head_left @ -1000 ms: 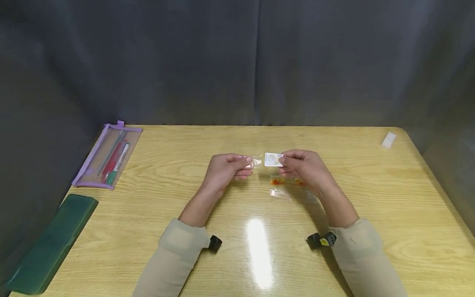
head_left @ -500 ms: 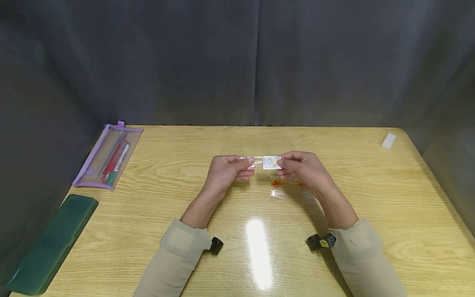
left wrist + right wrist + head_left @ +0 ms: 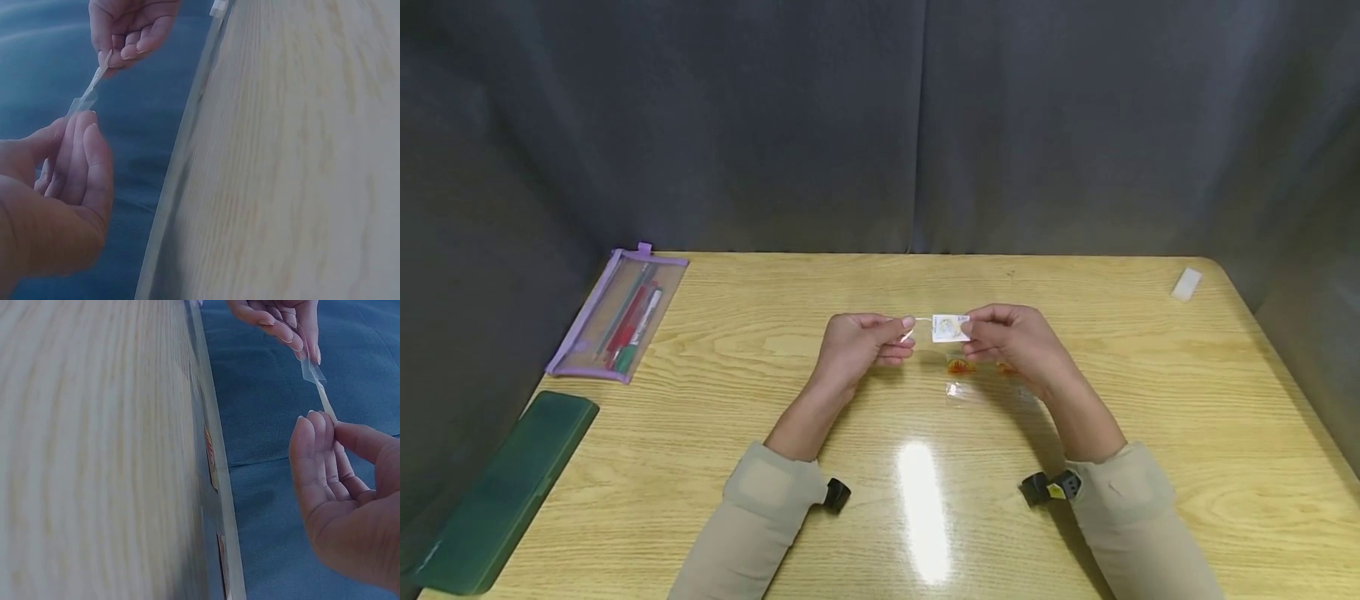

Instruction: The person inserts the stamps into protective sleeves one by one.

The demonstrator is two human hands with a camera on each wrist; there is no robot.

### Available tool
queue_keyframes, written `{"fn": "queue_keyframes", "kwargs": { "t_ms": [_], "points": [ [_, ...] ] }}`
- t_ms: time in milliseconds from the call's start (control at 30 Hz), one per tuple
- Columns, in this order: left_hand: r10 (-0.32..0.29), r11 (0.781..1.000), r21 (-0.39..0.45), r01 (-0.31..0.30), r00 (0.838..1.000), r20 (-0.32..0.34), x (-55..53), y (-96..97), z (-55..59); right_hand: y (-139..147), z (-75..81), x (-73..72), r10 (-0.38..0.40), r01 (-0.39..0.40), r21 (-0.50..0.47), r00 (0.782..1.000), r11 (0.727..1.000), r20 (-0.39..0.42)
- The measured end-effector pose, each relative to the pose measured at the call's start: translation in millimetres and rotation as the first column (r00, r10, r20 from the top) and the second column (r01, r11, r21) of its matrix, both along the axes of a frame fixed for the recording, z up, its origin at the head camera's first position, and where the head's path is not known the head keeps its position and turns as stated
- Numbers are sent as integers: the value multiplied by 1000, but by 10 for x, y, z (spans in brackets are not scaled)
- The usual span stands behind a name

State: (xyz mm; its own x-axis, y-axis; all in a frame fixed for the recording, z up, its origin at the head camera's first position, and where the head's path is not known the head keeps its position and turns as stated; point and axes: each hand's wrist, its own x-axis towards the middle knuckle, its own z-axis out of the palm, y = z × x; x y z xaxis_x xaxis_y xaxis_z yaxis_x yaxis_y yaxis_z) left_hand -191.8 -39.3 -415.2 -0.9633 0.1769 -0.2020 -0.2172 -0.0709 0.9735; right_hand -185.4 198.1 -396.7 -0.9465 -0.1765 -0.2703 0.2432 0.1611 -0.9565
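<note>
In the head view both hands are raised over the middle of the table. My left hand [image 3: 859, 348] pinches a small clear plastic bag [image 3: 82, 103] between thumb and fingers. Between the thumb and fingers of my right hand [image 3: 1017, 340] is a small white printed card [image 3: 947, 328], seen edge-on in the wrist views. The card's free end points left at the bag, and in the right wrist view it meets the bag's edge [image 3: 312, 372]. Whether it lies inside the bag is hard to tell. Under the right hand lies a clear packet [image 3: 961, 367] with an orange print.
A second orange-printed packet [image 3: 1004, 367] is partly hidden by the right hand. At the left lie a purple-edged mesh pouch [image 3: 617, 317] with pens and a long green case [image 3: 508, 492]. A white eraser-like block [image 3: 1186, 284] lies at the far right.
Over the last second the card has moved slightly left and down towards the bag, and the left hand slightly right. In the last half second the hands have barely moved; less of the bag shows.
</note>
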Motion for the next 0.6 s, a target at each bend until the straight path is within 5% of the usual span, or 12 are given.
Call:
{"fn": "queue_keyframes", "kwargs": {
  "t_ms": [600],
  "points": [
    [22,1000,2,-22,1000,-10,4,19,-8,-19,-1,1,19,-18,18,1000,1000,-5]
  ]
}}
